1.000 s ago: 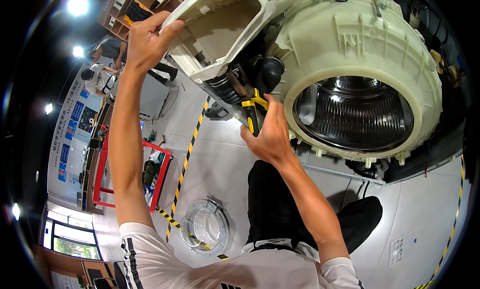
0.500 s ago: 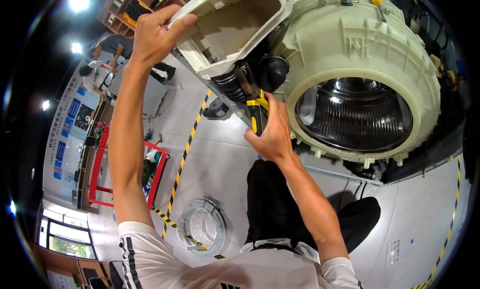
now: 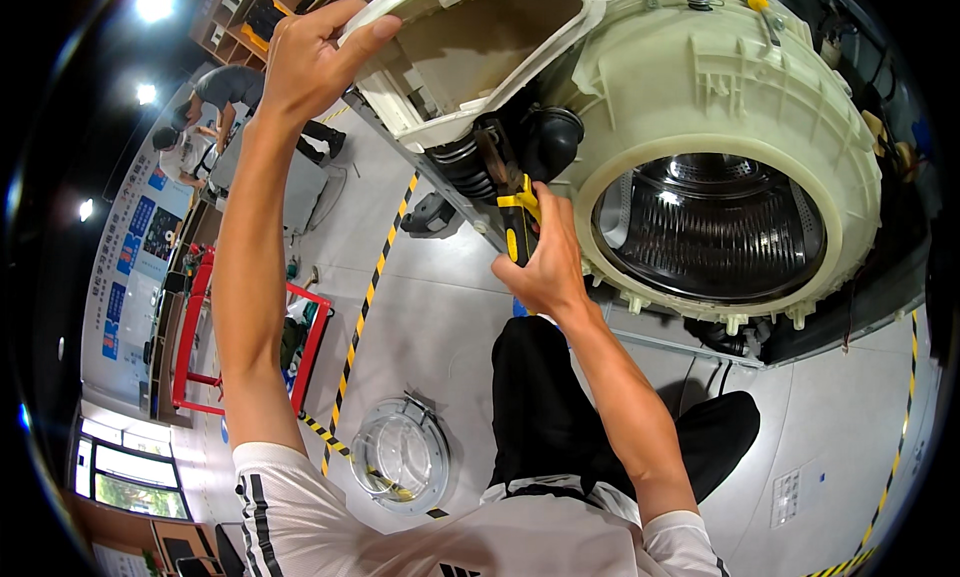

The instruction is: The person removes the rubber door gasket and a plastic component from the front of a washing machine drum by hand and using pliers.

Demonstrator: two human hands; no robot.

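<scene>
My left hand [image 3: 312,62] is closed on the left edge of a white plastic detergent drawer housing [image 3: 440,132], its thumb lying over the rim. In my right hand [image 3: 548,262] are yellow-and-black pliers [image 3: 516,209], gripped by the handles. Their dark jaws point up at the black ribbed hoses under the housing, beside a ribbed hose [image 3: 462,167] and a smooth black elbow hose [image 3: 553,140]. Whether the jaws bite on a clamp there I cannot tell. Right of the hoses stands the cream washing machine tub [image 3: 700,107] with a shiny metal drum [image 3: 710,227] inside.
A yellow-and-black screwdriver [image 3: 760,12] rests on top of the tub. On the floor lies a round glass washer door [image 3: 400,455], near striped tape [image 3: 360,337]. A red cart [image 3: 310,352] stands left; beyond it, two people [image 3: 205,117] bend over a grey appliance.
The housing and my left hand have shifted very slightly to the right in view. Both hands keep their grips, and the pliers stay at the hoses.
</scene>
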